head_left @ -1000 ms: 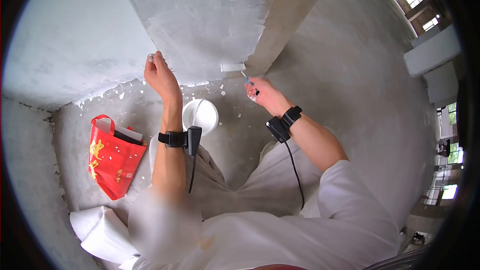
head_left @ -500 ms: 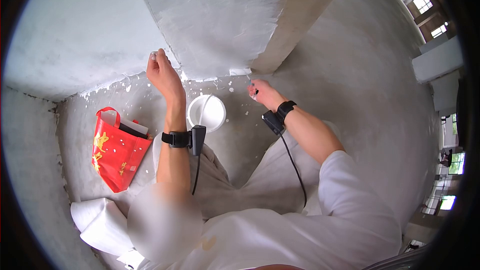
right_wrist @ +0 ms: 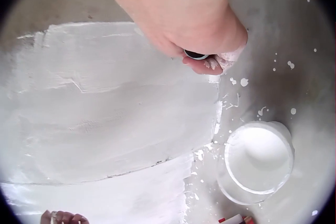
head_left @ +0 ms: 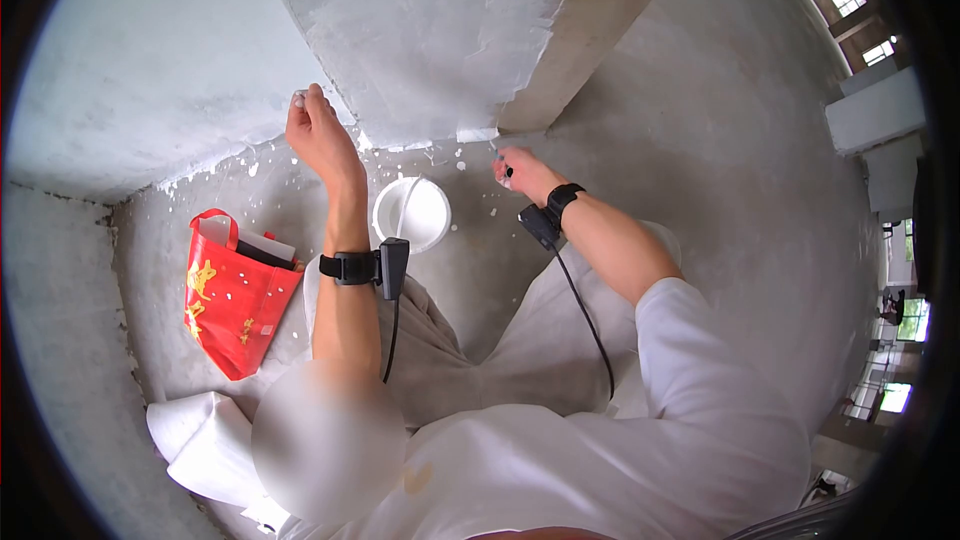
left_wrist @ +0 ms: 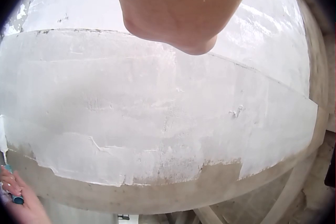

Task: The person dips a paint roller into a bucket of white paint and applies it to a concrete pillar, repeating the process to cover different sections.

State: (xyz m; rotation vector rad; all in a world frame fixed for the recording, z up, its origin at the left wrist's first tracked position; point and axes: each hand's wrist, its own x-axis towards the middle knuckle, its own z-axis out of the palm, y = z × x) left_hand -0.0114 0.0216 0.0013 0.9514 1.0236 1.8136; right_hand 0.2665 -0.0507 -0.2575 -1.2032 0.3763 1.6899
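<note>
My right hand point(head_left: 524, 174) grips the handle of a small paint roller point(head_left: 478, 135), whose white head lies along the foot of the grey-white wall. The dark handle end point(right_wrist: 196, 55) pokes out of the curled fingers in the right wrist view. My left hand point(head_left: 324, 137) is raised near the corner where two wall faces meet, fingers curled in and whitish marks at the fingertips. In the left wrist view only its wrist side shows. Between the hands, a white bucket point(head_left: 448, 225) stands on the floor, whitish inside.
A red bag point(head_left: 240, 310) with yellow print stands on the floor at left, white and dark things sticking out. Behind it lies a white bundle point(head_left: 205, 450). White splashes dot the floor by the wall. A bare brown strip point(head_left: 575, 35) edges the coated wall point(head_left: 440, 30).
The roller head has moved down to the bottom edge of the wall. Head view has shifted a little; the left hand stays raised by the corner.
</note>
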